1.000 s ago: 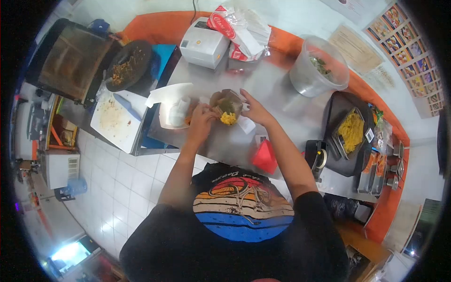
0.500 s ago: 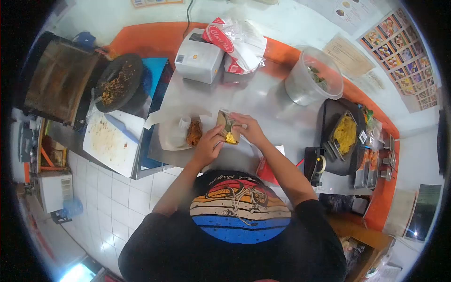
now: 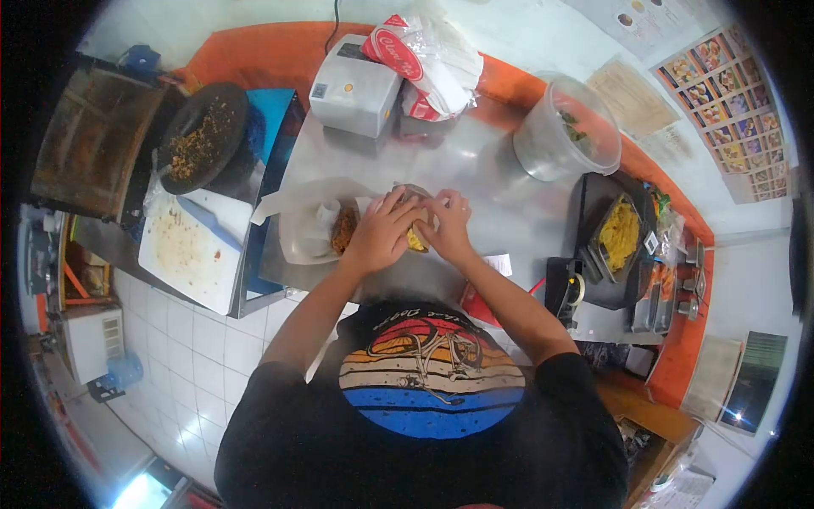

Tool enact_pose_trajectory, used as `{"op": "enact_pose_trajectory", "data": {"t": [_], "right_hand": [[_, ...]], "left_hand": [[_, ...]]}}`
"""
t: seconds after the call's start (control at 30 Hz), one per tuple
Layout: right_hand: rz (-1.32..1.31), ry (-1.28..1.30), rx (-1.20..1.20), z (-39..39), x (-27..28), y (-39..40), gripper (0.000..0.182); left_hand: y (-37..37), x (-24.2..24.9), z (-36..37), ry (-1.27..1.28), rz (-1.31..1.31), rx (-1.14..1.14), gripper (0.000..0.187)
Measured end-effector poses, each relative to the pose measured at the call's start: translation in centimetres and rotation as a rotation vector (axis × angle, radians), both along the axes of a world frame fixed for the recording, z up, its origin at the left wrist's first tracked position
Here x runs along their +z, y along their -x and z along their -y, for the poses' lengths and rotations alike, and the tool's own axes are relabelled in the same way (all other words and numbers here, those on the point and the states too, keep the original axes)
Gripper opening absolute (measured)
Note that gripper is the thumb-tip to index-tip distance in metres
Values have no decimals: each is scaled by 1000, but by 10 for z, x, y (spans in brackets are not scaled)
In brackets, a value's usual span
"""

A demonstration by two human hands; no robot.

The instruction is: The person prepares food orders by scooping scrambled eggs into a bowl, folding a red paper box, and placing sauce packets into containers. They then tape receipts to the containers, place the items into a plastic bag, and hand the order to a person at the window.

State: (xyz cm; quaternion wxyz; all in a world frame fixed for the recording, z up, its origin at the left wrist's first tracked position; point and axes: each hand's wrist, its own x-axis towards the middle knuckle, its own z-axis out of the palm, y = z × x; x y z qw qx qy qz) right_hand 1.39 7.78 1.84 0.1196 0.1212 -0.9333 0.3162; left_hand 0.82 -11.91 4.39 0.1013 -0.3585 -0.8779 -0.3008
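Steel counter (image 3: 475, 170) under me. My left hand (image 3: 379, 233) and right hand (image 3: 448, 225) press curled fingers around the filled wrap (image 3: 414, 237), mid-counter. Squeezing unevenly could spill yellow filling, I judge. Fried piece (image 3: 344, 229) sits just left; open room lies beyond, toward the tub (image 3: 570, 127).

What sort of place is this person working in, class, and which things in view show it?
Probably a small food stall or takeaway kitchen: a steel counter, a metal tray of yellow food, a griddle and menu photos on the wall.
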Motion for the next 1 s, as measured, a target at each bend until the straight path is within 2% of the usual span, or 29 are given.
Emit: {"op": "enact_pose_trajectory", "data": {"t": [0.1,0.2,0.3,0.4,0.53,0.63,0.83,0.93,1.0], "right_hand": [[98,-24,-20,-2,3,-7,39],[117,286,180,-5,-4,-5,34],[278,512,77,-5,9,-12,26],[115,305,175,-16,-2,-13,22],[116,296,166,-20,-13,-19,25],[124,294,191,-20,-21,-28,31],[122,122,250,-23,-20,-30,47],[173,39,242,-24,-21,-32,53],[233,5,238,-26,-23,-32,56]], "left_hand": [[9,-11,1,73,14,5,45],[18,-17,3,136,21,-23,43],[24,-20,2,208,-35,-55,37],[25,-17,-2,191,-94,-8,28],[27,-22,1,246,-68,-85,22],[23,-14,4,209,-76,-108,28],[-23,-17,12,-108,-86,375,38],[-48,-24,8,-130,18,436,41],[-52,-28,-2,-326,115,381,45]]}}
